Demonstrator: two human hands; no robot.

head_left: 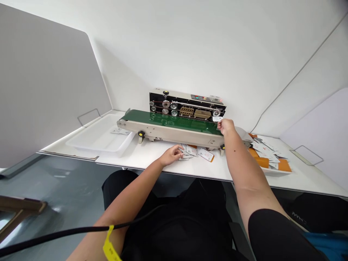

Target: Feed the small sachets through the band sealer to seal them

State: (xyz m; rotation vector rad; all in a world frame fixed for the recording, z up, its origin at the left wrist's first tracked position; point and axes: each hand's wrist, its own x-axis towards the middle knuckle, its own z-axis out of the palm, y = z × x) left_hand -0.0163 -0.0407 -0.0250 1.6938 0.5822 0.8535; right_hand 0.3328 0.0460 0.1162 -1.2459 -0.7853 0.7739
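Observation:
My right hand (225, 126) pinches a small white sachet (217, 119) at the right end of a band sealing machine (187, 105), just above its green conveyor belt (171, 121). The sachet stands upright beside the rollers at the machine's right side. On the table in front of the conveyor, my left hand (172, 155) rests with fingers curved and apart, beside a small pile of white sachets (191, 150). Its fingertips touch the pile's left edge. One orange-edged sachet (206, 154) lies to the right of that pile.
A translucent tray (92, 145) with a few white sachets (120, 131) sits below the conveyor's left end. On the right, a heap of white and orange sachets (263, 150) fills another tray (280, 173). Partitions (46, 83) flank the white table (154, 148).

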